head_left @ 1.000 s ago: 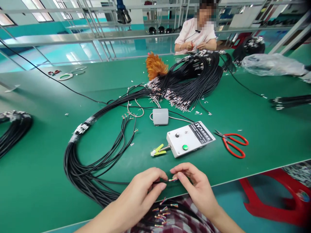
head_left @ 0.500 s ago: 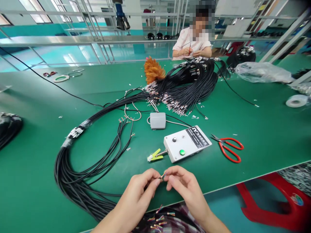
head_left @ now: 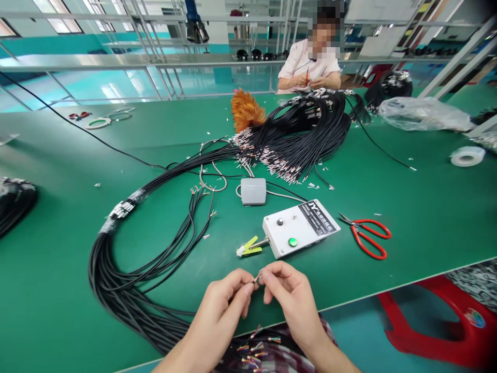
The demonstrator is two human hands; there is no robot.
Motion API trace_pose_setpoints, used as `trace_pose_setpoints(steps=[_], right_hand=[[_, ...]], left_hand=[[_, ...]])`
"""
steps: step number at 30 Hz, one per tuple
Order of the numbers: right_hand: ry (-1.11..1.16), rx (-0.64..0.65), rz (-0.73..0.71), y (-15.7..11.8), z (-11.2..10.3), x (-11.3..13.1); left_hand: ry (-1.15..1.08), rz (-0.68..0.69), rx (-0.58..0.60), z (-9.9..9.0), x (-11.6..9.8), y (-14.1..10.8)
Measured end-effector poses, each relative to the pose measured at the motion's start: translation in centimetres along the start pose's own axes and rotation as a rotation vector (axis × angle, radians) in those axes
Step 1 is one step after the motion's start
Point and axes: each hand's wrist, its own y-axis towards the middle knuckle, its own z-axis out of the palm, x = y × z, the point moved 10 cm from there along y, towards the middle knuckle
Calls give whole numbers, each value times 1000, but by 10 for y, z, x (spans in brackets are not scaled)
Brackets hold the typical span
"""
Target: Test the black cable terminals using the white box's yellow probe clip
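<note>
Near the table's front edge, my left hand pinches the end of a black cable, where thin coloured wires stick out. Finger and thumb of my right hand are closed on those wires. Just beyond my hands lies a white control box with a lit green button and a yellow clip on its shaft. A bundle of black cables curves along the left and runs under my left forearm. More cable ends with coloured wires hang over my lap below my hands.
Red-handled scissors lie right of the box, a grey pedal behind it. Farther back are a large cable pile, an orange duster and a tape roll. A person sits opposite. A red stool stands at right.
My right hand has shifted slightly left and up, its fingers closer to the wire ends. My left hand keeps its pinch on the cable. The view has moved a little.
</note>
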Motion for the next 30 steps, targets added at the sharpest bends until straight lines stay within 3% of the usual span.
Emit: trace_pose_setpoints(steps=[5,13,19,26,30], right_hand=[[-17,-2,-21,-5,6,-1],[-87,22,-47,-2,2,-1],[-128,80,-181,0,18,13],[-74,65,-164,-2,18,9],[-138,47,-178,-4,16,9]], left_hand=[[-103,7,-58,-5,4,-1],[-207,-33,-45,-3,14,-4],[-189,6,-56,-4,11,-3],[-179,20,-157,-10,12,-10],[-239,73,-238,-18,2,-9]])
